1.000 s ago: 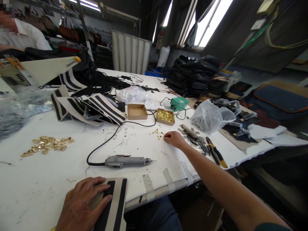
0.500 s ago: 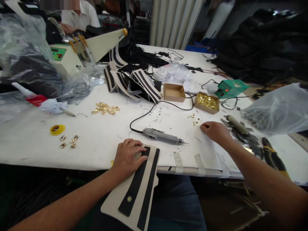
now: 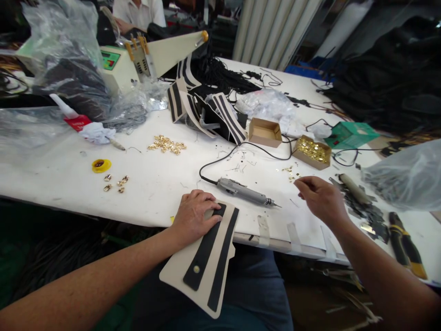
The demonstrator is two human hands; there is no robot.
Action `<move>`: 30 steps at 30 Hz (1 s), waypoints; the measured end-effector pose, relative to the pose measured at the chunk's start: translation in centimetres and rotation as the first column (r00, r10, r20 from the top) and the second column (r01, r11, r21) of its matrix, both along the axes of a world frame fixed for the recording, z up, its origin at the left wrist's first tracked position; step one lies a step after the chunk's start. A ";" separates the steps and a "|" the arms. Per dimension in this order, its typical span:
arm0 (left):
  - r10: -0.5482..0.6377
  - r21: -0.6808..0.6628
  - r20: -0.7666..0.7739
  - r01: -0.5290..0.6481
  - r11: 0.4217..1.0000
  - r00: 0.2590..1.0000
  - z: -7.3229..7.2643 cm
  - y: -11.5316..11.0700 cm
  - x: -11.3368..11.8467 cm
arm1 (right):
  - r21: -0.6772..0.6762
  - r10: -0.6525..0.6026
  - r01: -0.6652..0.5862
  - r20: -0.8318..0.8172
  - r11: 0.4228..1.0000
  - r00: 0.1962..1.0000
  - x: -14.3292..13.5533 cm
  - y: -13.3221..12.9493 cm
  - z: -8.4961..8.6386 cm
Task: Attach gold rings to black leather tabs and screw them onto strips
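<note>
My left hand (image 3: 197,216) grips the upper end of a beige panel with black stripes (image 3: 217,257), which hangs over the table's front edge towards my lap. A round gold piece (image 3: 196,269) sits near the low end of one stripe. My right hand (image 3: 315,195) is over the table with thumb and fingers pinched together; whatever is between them is too small to make out. Just behind it lie small loose gold pieces (image 3: 292,174). Between my hands rests a grey electric screwdriver (image 3: 244,191) with a black cord.
Behind stand a cardboard box of gold pieces (image 3: 312,151), another cardboard box (image 3: 264,132) and a green box (image 3: 353,134). Gold clasps (image 3: 166,144) and a yellow tape roll (image 3: 101,166) lie left. Pliers (image 3: 406,246) lie right. A person sits across the table.
The view has shifted, so most things appear further right. My right hand has lifted a little and drawn back from the loose gold pieces. My left hand keeps its hold on the panel.
</note>
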State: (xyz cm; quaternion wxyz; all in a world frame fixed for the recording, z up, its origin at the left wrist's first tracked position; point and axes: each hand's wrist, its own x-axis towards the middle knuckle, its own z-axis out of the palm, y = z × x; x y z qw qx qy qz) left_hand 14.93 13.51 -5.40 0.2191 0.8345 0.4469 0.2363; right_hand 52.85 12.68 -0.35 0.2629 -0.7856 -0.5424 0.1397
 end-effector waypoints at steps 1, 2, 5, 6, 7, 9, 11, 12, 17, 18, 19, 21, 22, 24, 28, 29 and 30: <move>0.000 0.004 0.000 0.000 1.000 1.000 0.0 0.0 0.0 | -0.007 0.076 -0.078 -0.135 0.997 0.988 -2.7 -0.7 0.6; 0.000 0.005 -0.002 0.000 1.000 1.000 0.0 0.0 0.0 | -0.015 0.163 -0.173 -0.260 0.985 0.952 -5.5 -1.5 1.0; 0.002 0.004 -0.014 -0.001 1.000 1.000 0.1 0.0 -0.1 | -0.054 0.345 -0.448 -0.559 0.892 0.754 -13.3 -3.0 0.6; -0.001 0.005 -0.020 0.001 1.000 1.000 0.1 0.0 -0.1 | -0.046 0.359 -0.476 -0.594 0.878 0.720 -15.2 -3.1 0.0; -0.006 0.006 -0.026 0.006 1.000 1.000 0.0 0.0 -0.1 | -0.046 0.368 -0.489 -0.599 0.871 0.711 -16.6 -3.1 -0.7; -0.013 0.009 -0.037 0.013 1.000 0.999 0.0 0.1 -0.2 | -0.052 0.376 -0.481 -0.553 0.875 0.744 -18.1 -2.8 -2.0; -0.018 0.009 -0.044 0.018 1.000 0.999 -0.1 0.2 -0.3 | -0.058 0.395 -0.475 -0.471 0.878 0.789 -18.5 -2.3 -2.9; -0.019 0.008 -0.046 0.020 1.000 0.999 -0.1 0.2 -0.3 | -0.056 0.409 -0.477 -0.433 0.877 0.803 -18.5 -2.1 -3.0; -0.034 -0.005 -0.036 0.034 0.999 0.999 -0.2 0.5 -0.6 | -0.048 0.446 -0.495 -0.366 0.868 0.817 -18.6 -1.9 -2.9; -0.038 -0.008 -0.035 0.038 0.999 0.999 -0.2 0.5 -0.7 | -0.050 0.446 -0.496 -0.367 0.867 0.817 -18.6 -2.0 -2.9; -0.042 -0.011 -0.033 0.042 0.999 0.999 -0.2 0.5 -0.7 | -0.049 0.447 -0.497 -0.367 0.866 0.815 -18.6 -2.1 -3.0; -0.046 -0.015 -0.029 0.045 0.999 0.999 -0.3 0.6 -0.8 | -0.045 0.453 -0.501 -0.364 0.864 0.814 -18.6 -2.1 -3.2; -0.047 -0.015 -0.028 0.047 0.999 0.998 -0.3 0.6 -0.8 | -0.043 0.456 -0.502 -0.358 0.864 0.815 -18.6 -2.1 -3.2; -0.050 -0.014 -0.028 0.049 0.999 0.998 -0.4 0.6 -0.9 | -0.042 0.457 -0.499 -0.343 0.865 0.821 -18.7 -2.1 -3.2; -0.042 -0.017 -0.030 0.042 0.999 0.999 -0.3 0.6 -0.8 | -0.067 0.431 -0.475 -0.326 0.877 0.842 -19.1 -2.0 -2.7; -0.042 -0.017 -0.030 0.041 0.999 0.999 -0.2 0.5 -0.8 | -0.077 0.415 -0.461 -0.327 0.884 0.849 -19.2 -1.9 -2.6; -0.043 -0.018 -0.029 0.042 0.999 0.999 -0.2 0.5 -0.8 | -0.089 0.394 -0.444 -0.331 0.892 0.857 -19.3 -1.9 -2.6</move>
